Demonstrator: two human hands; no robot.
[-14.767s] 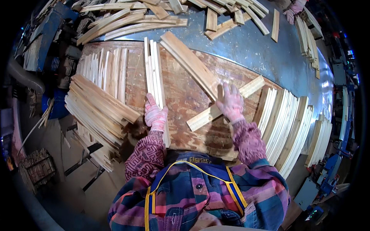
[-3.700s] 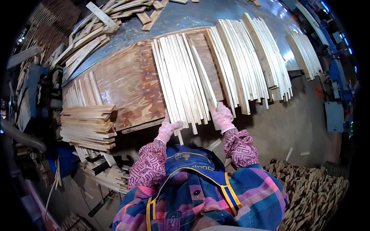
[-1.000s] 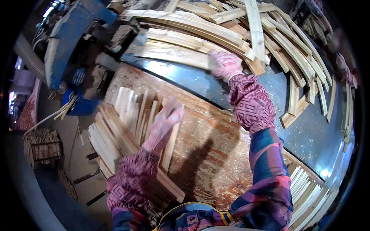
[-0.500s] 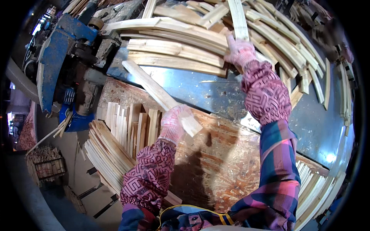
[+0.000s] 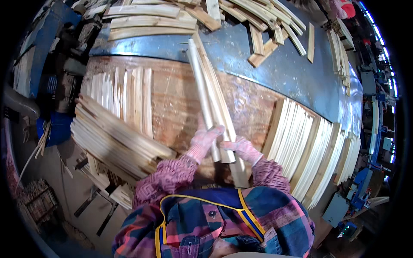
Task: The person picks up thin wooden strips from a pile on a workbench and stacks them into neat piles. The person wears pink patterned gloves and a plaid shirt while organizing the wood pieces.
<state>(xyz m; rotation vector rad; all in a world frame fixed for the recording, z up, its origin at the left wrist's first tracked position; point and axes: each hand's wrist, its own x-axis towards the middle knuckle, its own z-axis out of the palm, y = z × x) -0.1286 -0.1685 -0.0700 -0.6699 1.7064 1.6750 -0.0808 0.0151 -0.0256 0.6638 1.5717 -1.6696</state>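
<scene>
Close in front of my body, I hold a small bunch of pale wooden slats (image 5: 214, 92) that slants across the wooden board (image 5: 170, 92), far ends over the metal tabletop. My left hand (image 5: 204, 141), in a pinkish knitted glove, is wrapped round the left slat. From the other side, my gloved right hand (image 5: 242, 149) grips the slats, its thumb lying across them. Near ends of the slats stick out below both hands at uneven lengths.
Stacked slats (image 5: 116, 129) lie left of my arm, with upright-looking rows (image 5: 129, 92) behind. More rows (image 5: 301, 146) stand at right. Loose wood pieces (image 5: 150, 21) cover the far metal tabletop (image 5: 279, 75). A blue machine (image 5: 45, 36) is at far left.
My right hand has come back from the far pile to my left hand. Both hands now hold slats together, where the left held a single one. The view has shifted right.
</scene>
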